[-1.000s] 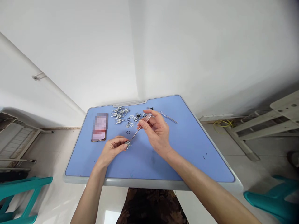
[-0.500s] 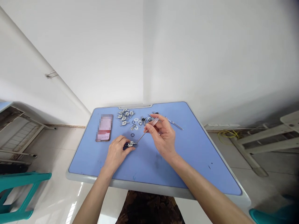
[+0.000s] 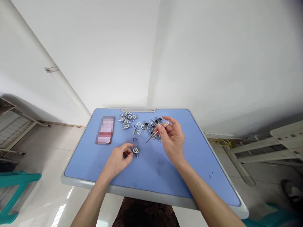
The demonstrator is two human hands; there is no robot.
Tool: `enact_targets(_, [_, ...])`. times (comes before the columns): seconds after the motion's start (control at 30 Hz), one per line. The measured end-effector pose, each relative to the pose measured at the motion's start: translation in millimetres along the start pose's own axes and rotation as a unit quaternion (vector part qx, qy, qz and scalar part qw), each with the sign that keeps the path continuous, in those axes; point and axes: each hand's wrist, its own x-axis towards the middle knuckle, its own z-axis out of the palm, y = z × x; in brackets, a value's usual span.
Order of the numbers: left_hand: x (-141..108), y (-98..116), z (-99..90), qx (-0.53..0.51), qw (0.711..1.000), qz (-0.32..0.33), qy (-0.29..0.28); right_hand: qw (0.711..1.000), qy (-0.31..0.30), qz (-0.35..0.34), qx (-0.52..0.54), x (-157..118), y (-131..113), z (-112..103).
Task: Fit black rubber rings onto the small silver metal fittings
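On the blue table (image 3: 151, 173) a small metal part (image 3: 135, 150) with a flat flange and a stem lies just right of my left hand (image 3: 120, 157). The fingers of that hand are curled beside the part, the forefinger reaching its upper edge. My right hand (image 3: 172, 137) is closed on a thin screwdriver (image 3: 151, 137) with a clear handle, its tip pointing down and left above the table. A black ring (image 3: 134, 139) lies behind the metal part. Farther back are loose flanges and rings (image 3: 139, 124).
Several assembled metal parts (image 3: 126, 120) sit in a group at the back left, and parts with black discs (image 3: 156, 121) lie behind my right hand. A phone (image 3: 105, 130) rests on the left. A teal stool (image 3: 19, 189) stands on the floor.
The metal part has been let go by my left hand and now lies turned, stem toward me. My right hand has moved right, lifting the screwdriver tip away from the part. The view has shifted slightly.
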Motion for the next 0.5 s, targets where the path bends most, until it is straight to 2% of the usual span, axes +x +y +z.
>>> enact_targets(0.23, [0,-3,0.1,0.121,0.987,0.042,0.096,0.994,0.011,-0.06,-0.086,8,15,-6])
enact_targets(0.37, [1,-4,1.4,0.128,0.985,0.061,0.102,0.999,0.009,-0.023,-0.048,12,26,-1])
enact_targets(0.5, [1,-2,1.4,0.136,0.983,0.065,0.1,1.0,-0.021,0.019,-0.004,10,37,6])
